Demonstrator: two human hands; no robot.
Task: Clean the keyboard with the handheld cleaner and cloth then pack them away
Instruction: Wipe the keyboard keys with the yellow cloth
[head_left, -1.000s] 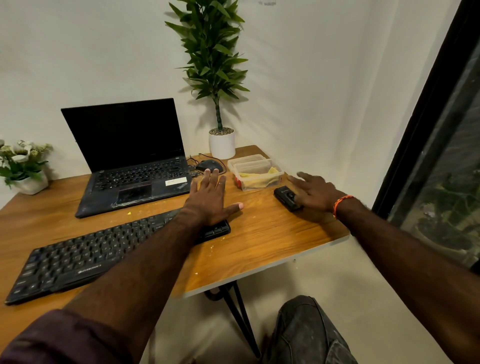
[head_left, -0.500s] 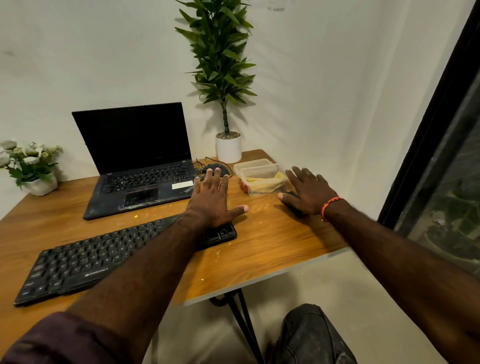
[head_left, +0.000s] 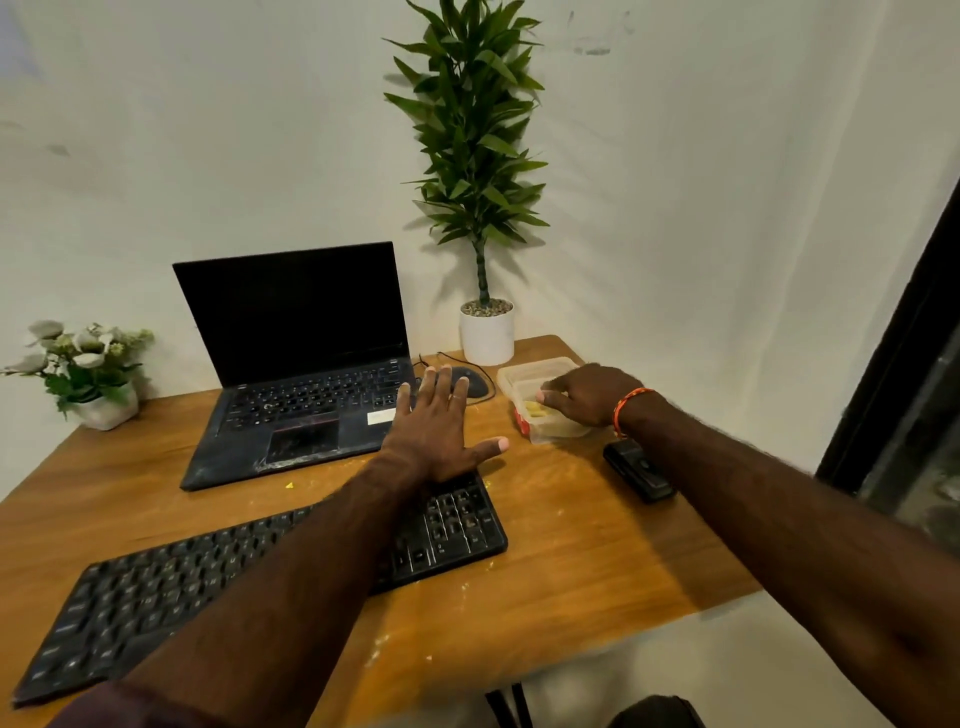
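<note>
On the wooden tabletop, black crumb-flecked keyboard, lettering unreadable. Your left hand lies flat; right hand pinches yellow cloth in clear plastic box.

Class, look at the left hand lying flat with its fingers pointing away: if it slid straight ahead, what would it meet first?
Probably the black mouse: the left hand has its fingertips right at its near edge, though depth is unclear.

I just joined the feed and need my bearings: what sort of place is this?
Most likely a small home or office workstation in a corner of a room. A wooden desk holds an open laptop, a separate keyboard and a mouse, with potted plants against the white wall.
</note>
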